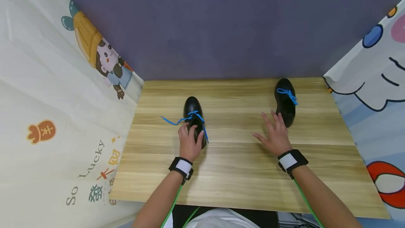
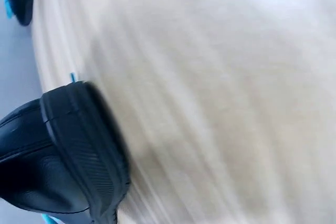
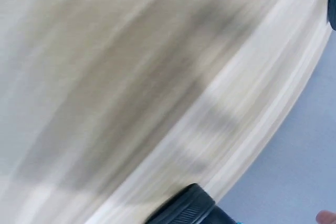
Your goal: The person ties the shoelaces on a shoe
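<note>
On the left of the table, a black shoe (image 1: 192, 105) with loose blue laces (image 1: 175, 121) points away from me. My left hand (image 1: 189, 146) lies over its rear part, bent fingers at the collar and thumb over the opening. The left wrist view shows this shoe's heel (image 2: 86, 150) large, but the hand is out of that picture. A second black shoe (image 1: 285, 101), its blue lace (image 1: 288, 93) tied in a bow, stands at the far right. Beside its heel, my right hand (image 1: 276, 134) has its fingers spread, fingertips close to the shoe's left side.
Both shoes are on a light wooden table (image 1: 234, 171). A dark grey-blue wall (image 1: 221, 27) rises behind it. White printed curtains hang on the left (image 1: 57, 90) and on the right (image 1: 364, 80). Green cables (image 1: 172, 207) run along the forearms from the wrist bands.
</note>
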A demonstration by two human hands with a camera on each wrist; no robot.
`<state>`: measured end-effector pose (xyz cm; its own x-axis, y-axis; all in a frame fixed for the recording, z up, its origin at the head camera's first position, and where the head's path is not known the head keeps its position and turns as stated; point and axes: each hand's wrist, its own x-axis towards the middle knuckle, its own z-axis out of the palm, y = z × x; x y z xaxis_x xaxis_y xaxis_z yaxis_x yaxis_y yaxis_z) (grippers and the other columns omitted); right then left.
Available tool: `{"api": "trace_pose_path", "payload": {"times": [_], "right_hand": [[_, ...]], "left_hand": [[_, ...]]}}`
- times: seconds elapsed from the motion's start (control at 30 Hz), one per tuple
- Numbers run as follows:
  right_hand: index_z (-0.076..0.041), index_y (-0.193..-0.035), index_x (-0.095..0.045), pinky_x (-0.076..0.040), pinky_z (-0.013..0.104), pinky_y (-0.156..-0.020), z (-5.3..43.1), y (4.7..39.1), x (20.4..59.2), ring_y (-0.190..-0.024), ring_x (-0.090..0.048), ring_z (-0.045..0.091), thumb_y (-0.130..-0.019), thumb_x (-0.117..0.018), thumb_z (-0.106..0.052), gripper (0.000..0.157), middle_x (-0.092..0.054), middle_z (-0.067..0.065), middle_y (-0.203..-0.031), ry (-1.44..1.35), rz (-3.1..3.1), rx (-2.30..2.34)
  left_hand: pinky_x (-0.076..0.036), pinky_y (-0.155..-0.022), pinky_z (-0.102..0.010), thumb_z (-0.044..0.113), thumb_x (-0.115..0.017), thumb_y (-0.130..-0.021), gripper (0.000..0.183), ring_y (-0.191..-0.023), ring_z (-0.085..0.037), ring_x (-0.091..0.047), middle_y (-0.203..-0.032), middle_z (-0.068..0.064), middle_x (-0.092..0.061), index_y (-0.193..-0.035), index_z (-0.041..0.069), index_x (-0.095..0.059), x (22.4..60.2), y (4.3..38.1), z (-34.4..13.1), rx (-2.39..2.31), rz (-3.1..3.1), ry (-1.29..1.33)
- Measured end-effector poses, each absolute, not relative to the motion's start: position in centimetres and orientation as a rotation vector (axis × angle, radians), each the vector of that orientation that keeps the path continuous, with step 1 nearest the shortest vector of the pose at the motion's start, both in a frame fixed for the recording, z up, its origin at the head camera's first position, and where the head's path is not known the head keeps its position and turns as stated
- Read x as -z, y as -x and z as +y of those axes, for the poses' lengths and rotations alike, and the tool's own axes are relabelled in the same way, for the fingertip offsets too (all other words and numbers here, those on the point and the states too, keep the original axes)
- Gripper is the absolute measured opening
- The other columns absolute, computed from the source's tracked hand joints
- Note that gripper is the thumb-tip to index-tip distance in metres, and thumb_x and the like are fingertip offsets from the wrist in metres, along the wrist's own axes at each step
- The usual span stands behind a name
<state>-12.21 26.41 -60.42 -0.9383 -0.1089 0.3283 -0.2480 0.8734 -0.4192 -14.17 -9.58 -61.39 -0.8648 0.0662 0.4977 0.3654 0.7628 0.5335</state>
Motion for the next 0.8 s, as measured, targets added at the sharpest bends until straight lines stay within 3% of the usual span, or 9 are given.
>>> {"api": "trace_pose_path", "payload": {"times": [0.1, 0.23, 0.33, 0.47, 0.63, 0.8], "right_hand": [[-0.017, -0.154, -0.036, -0.03, 0.083, -0.091, 26.6, 11.7, 60.8, -0.146, -0.013, 0.054, -0.076, -0.086, -0.038, 0.095, -0.023, 0.028, -0.157, -0.241, -2.774, -0.642], [-0.019, -0.152, -0.039, -0.027, 0.083, -0.095, 26.9, 11.4, 61.0, -0.147, -0.01, 0.053, -0.082, -0.079, -0.049, 0.087, -0.02, 0.026, -0.16, -0.196, -2.781, -0.6], [-0.019, -0.152, -0.039, -0.023, 0.083, -0.098, 27.4, 11.3, 60.6, -0.149, -0.006, 0.051, -0.088, -0.063, -0.065, 0.083, -0.016, 0.022, -0.163, -0.136, -2.773, -0.577], [-0.019, -0.155, -0.036, -0.021, 0.083, -0.099, 28.1, 11.4, 60.1, -0.149, -0.005, 0.05, -0.089, -0.038, -0.081, 0.09, -0.011, 0.018, -0.166, -0.06, -2.747, -0.54], [-0.021, -0.157, -0.034, -0.018, 0.085, -0.098, 28.3, 11.1, 59.9, -0.149, -0.003, 0.051, -0.086, -0.03, -0.086, 0.096, -0.01, 0.019, -0.166, -0.035, -2.717, -0.559], [-0.019, -0.155, -0.037, -0.021, 0.085, -0.096, 27.7, 10.9, 60.0, -0.147, -0.007, 0.055, -0.086, -0.026, -0.087, 0.097, -0.011, 0.02, -0.165, -0.062, -2.709, -0.503]], "left_hand": [[-0.041, -0.102, -0.06, 0.028, -0.069, -0.094, 0.048, -0.129, -0.05, -0.039, -0.139, -0.035, -0.04, -0.131, 0.001, -0.057, 61.0, 14.3, -9.7, 0.938, -2.508, 0.279], [-0.035, -0.103, -0.07, 0.037, -0.065, -0.095, 0.066, -0.137, -0.053, -0.032, -0.149, -0.036, -0.033, -0.147, 0.003, -0.044, 60.7, 14.4, -10.0, 0.904, -2.598, 0.258], [-0.024, -0.102, -0.079, 0.052, -0.056, -0.097, 0.076, -0.144, -0.053, -0.021, -0.158, -0.03, -0.024, -0.156, 0.012, -0.032, 60.4, 14.3, -10.3, 0.835, -2.699, 0.206], [-0.014, -0.101, -0.084, 0.066, -0.047, -0.096, 0.082, -0.148, -0.052, -0.005, -0.165, -0.023, -0.012, -0.161, 0.024, -0.021, 60.0, 14.1, -10.4, 0.796, -2.809, 0.173], [-0.026, -0.098, -0.081, 0.062, -0.063, -0.09, 0.086, -0.145, -0.059, -0.008, -0.164, -0.028, -0.004, -0.158, 0.021, -0.029, 60.4, 13.9, -9.6, 0.844, -2.881, 0.227], [-0.046, -0.096, -0.064, 0.044, -0.076, -0.087, 0.072, -0.139, -0.062, -0.023, -0.161, -0.033, -0.007, -0.145, 0.009, -0.05, 61.4, 13.8, -8.8, 0.838, -2.87, 0.262]]}}
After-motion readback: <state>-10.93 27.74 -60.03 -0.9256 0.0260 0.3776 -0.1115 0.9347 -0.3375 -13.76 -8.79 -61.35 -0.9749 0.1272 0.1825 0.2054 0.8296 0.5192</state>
